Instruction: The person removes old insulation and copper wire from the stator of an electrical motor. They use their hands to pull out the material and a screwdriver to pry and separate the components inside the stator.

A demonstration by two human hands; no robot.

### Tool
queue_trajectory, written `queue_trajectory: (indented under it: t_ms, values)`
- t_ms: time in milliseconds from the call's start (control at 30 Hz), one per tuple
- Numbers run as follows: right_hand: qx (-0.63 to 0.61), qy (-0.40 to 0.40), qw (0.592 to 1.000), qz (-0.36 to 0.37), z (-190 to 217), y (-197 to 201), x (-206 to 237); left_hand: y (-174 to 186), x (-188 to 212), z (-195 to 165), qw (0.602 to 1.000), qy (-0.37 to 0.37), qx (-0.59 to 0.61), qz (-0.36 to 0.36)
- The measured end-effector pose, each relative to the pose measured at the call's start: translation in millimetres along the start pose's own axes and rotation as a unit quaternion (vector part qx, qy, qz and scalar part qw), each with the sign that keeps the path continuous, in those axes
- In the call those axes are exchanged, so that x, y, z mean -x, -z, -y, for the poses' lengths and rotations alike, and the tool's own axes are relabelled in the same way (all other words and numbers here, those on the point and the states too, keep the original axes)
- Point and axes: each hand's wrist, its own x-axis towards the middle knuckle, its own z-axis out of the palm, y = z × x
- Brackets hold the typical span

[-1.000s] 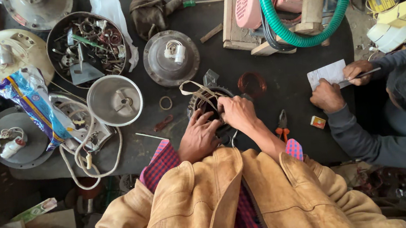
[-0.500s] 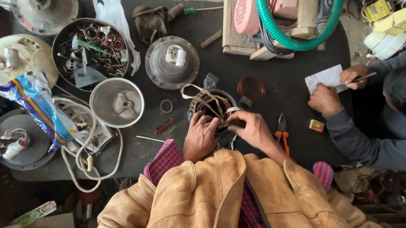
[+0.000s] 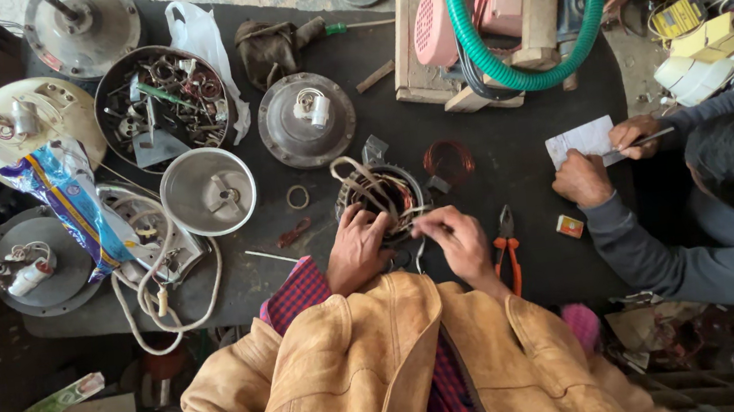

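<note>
Head view: left hand grips the rim of the round motor coil, right hand pinches a thin wire beside orange pliers

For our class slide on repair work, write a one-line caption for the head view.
Left hand steadies a wound motor stator while the right hand pinches its wire, orange-handled pliers beside it on a cluttered dark table.

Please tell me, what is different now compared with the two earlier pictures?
The right hand moved from the top of the wound motor core down to its near edge, where its fingers now pinch a thin wire. The left hand stayed on the core's near left side. The core, the orange-handled pliers and the other person's writing hand kept their places.
</note>
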Motion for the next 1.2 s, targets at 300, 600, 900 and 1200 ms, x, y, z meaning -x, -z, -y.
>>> queue_trajectory:
  t_ms: [300,600,900,1200]
  values:
    - [-0.216,-0.081,0.973,-0.006,-3,-12,-14,-12,-2,9,0.999,0.005,0.043,0.009]
    - [0.39,0.057,0.919,0.004,17,32,-13,-17,-18,17,0.998,0.047,0.006,0.035]
    - [0.062,0.016,0.946,0.319,45,42,-4,-18,-15,14,0.999,0.033,0.006,-0.031]
    - [-0.28,0.011,0.956,0.085,42,25,-4,-31,-6,1,0.999,0.041,0.027,-0.001]
